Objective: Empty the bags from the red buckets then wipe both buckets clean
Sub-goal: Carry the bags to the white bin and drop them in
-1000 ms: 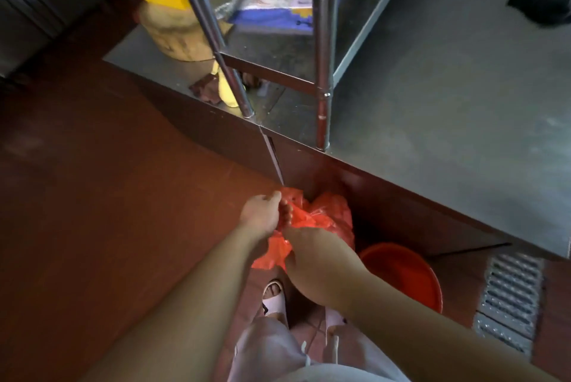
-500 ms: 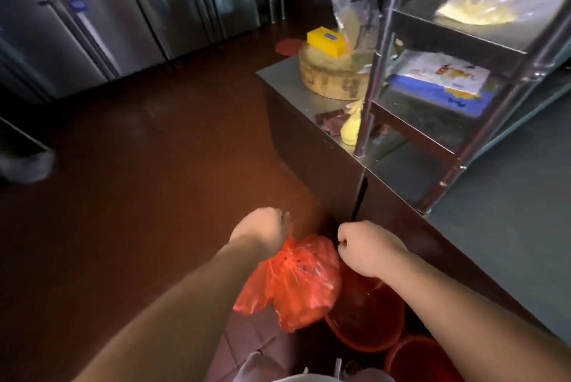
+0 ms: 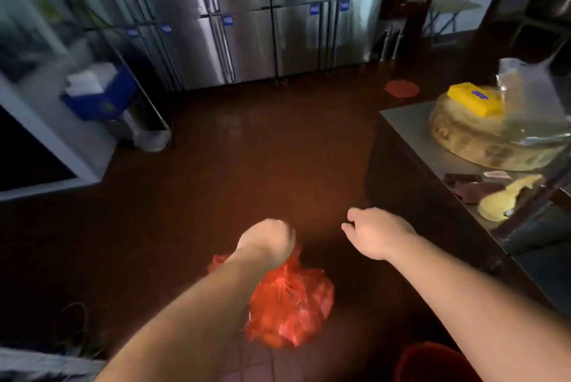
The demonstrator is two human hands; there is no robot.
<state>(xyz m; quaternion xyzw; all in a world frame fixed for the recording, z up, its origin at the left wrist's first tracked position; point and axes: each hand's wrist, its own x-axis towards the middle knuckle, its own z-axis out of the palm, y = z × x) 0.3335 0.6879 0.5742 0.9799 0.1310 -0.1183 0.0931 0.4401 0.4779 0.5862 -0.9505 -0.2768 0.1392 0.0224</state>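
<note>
Right hand (image 3: 375, 232) has let go, seemingly loose-fingered; left hand (image 3: 266, 241) grips red bag (image 3: 290, 304).

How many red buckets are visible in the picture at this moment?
1. Only part of a red bucket shows at the bottom edge, right of the red bag hanging from the left hand. Any other bucket may lie outside the frame.

You are looking at a dark brown floor (image 3: 247, 150) that shines a little in the dim light. A row of tall shiny metal fridges (image 3: 262, 26) stands along the far wall. On your right is a metal counter (image 3: 411, 122), and on your left sits a blue box (image 3: 99, 97).
</note>
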